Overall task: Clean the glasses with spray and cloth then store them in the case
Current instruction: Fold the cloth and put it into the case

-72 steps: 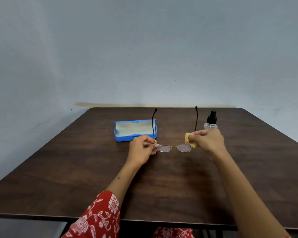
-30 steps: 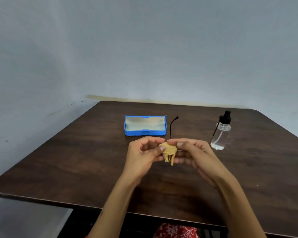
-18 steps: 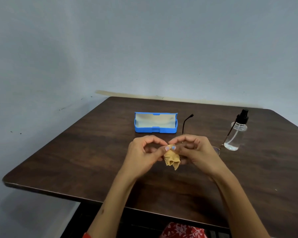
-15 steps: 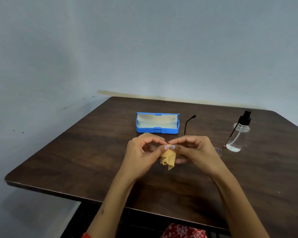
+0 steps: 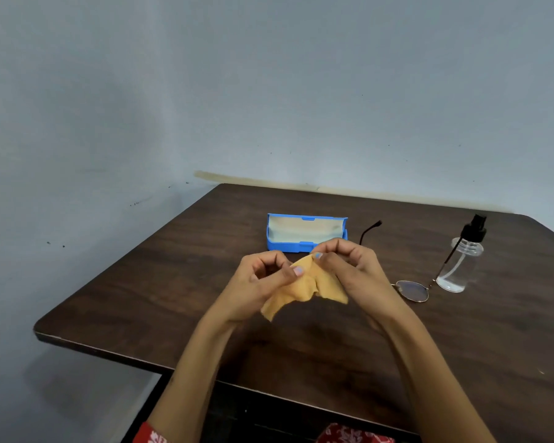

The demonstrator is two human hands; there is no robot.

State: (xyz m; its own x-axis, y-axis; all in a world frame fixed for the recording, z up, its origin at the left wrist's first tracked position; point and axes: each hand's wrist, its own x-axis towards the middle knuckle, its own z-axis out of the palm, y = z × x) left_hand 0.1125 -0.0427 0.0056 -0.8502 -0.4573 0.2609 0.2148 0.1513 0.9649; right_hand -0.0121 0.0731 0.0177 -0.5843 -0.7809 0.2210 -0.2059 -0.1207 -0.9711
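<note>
Hands meet over the middle of the dark wooden table [image 5: 141, 292], both lifted above its surface. The left hand [image 5: 263, 282] has its fingers curled, thumb and forefinger pinching the upper edge of the yellow cloth [image 5: 301, 290]. Right beside it, the right hand [image 5: 349, 266] pinches the same top edge, fingertips almost touching those of the left. The cloth hangs from this shared grip, its lower corners drooping loose below the hands. Behind the grip, the blue case [image 5: 304, 233] lies open on the table, its pale lining showing. To the right of the grip and apart from both hands, the glasses [image 5: 411, 290] rest on the table, one lens visible, one dark temple rising behind the right hand. Just right of the glasses stands the clear spray bottle [image 5: 459, 266], upright, black nozzle on top.
</note>
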